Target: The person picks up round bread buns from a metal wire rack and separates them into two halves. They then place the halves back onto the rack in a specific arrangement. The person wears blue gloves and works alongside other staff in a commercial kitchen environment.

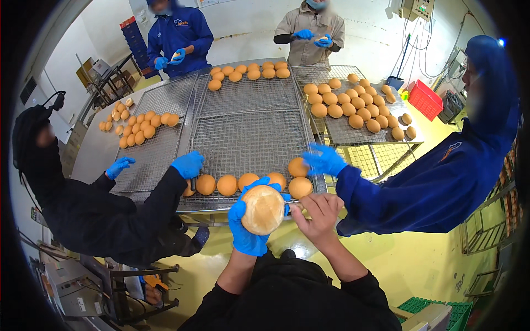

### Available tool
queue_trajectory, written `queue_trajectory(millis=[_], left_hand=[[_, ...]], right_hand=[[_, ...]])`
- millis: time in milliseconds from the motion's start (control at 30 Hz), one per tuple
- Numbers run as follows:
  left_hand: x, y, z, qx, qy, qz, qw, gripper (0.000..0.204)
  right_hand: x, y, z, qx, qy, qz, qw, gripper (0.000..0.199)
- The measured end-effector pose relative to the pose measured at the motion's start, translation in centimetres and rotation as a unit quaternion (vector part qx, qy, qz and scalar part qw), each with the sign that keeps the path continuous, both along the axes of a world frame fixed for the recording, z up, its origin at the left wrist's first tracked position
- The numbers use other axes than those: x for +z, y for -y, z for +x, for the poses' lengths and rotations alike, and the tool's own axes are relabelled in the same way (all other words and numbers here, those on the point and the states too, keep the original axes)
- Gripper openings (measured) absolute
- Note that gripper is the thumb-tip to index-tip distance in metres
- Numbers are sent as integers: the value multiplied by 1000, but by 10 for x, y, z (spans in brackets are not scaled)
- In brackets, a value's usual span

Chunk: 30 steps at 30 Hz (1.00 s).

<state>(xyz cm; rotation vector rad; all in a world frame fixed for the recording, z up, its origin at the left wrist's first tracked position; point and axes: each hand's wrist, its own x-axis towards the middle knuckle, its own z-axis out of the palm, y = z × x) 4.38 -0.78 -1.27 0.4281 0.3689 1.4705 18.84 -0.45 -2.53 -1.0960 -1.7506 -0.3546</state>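
In my left hand (pixel 248 229), gloved in blue, rests a round bun (pixel 263 210) with its paler face turned up. My right hand (pixel 320 217) is bare and pinches a thin metal tool (pixel 291 202) against the bun's right side. Whether its tip is inside the bun is hidden. Just beyond my hands, a row of golden-brown buns (pixel 227 185) lies along the near edge of a wire rack (pixel 251 143). Another bun (pixel 300 187) sits at that rack's near right corner.
A black-sleeved worker on the left reaches a gloved hand (pixel 188 164) to the rack. On the right, a blue-clad worker's glove (pixel 324 160) hovers by its edge. Two more people stand across the table. Buns fill part of the right rack (pixel 353 135); others lie left (pixel 146 126).
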Motion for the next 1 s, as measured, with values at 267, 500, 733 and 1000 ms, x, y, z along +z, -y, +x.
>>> queue_trajectory(millis=[267,500,733,1000], left_hand=[[-11,-9,1,-113,150,-25,982,71],[-15,-13,6,-77,108,-37,990,68],[-12,-16,13,-85,51,-41,994,64],[-12,-12,22,-86,-35,-39,995,60]], right_hand=[[-4,-8,7,-13,-43,-37,998,21],[-3,11,4,22,-34,-82,996,17],[-7,7,11,20,-31,-64,997,20],[-17,-12,23,-22,-53,-56,997,22]])
